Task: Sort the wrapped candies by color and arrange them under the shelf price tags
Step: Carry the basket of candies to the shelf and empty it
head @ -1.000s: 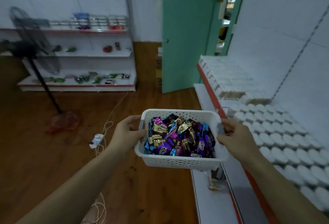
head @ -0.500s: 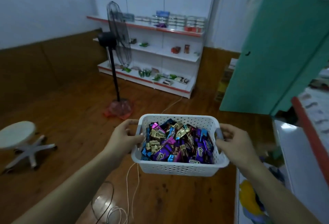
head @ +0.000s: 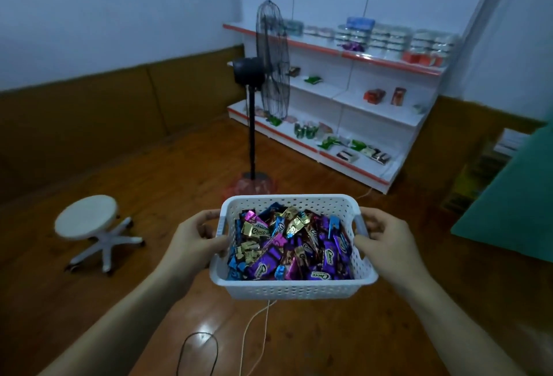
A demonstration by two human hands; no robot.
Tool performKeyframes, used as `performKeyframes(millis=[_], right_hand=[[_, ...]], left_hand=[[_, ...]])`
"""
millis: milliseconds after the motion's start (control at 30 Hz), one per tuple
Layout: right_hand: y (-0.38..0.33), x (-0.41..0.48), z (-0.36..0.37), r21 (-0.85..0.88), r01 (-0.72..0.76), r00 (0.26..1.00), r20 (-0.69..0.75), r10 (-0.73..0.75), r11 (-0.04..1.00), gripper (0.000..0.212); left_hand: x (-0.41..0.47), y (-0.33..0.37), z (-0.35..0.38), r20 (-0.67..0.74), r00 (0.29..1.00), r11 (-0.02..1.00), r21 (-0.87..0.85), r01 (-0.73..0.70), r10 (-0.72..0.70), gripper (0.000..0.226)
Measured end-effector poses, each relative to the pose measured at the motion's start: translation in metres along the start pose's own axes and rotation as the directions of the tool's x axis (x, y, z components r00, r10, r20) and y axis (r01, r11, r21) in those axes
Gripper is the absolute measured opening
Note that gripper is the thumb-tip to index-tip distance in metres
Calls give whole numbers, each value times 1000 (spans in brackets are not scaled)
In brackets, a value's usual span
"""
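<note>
Both hands, left hand (head: pixel 194 239) and right hand (head: pixel 386 238), gripping basket (head: pixel 294 289) end rims, candies (head: pixel 287 247) inside, bare floor (head: pixel 179 184) ahead.

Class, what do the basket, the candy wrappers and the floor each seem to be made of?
Basket: probably moulded white plastic, matte, with rows of punched holes.
Candy wrappers: likely metallised foil or film; creased, shiny purple, blue and gold.
Floor: seemingly glossy wood or wood-look laminate, with brown planks and light glare.

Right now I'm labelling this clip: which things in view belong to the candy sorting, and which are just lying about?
Part of the job:
white basket, in the grip of left hand and right hand
wrapped candies inside it
shelf unit

Just lying about:
standing fan
white stool
floor cables
</note>
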State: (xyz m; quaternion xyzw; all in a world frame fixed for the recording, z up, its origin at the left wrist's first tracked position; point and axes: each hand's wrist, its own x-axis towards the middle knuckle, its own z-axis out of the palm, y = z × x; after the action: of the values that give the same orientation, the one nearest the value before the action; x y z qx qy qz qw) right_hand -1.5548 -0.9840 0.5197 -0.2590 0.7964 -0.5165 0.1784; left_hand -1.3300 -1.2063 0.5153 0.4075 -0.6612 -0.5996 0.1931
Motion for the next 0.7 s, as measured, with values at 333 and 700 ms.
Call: performKeyframes(millis=[333,700], right_hand=[[-33,236,73,-12,147,948,287,-138,989,42],[-99,382,207,-29,321,775,582,-245,947,46]], left_hand=[[143,24,-16,-307,951,995,-101,13,-44,54],[224,27,-80,-597,791,989,-128,74,-136,49]])
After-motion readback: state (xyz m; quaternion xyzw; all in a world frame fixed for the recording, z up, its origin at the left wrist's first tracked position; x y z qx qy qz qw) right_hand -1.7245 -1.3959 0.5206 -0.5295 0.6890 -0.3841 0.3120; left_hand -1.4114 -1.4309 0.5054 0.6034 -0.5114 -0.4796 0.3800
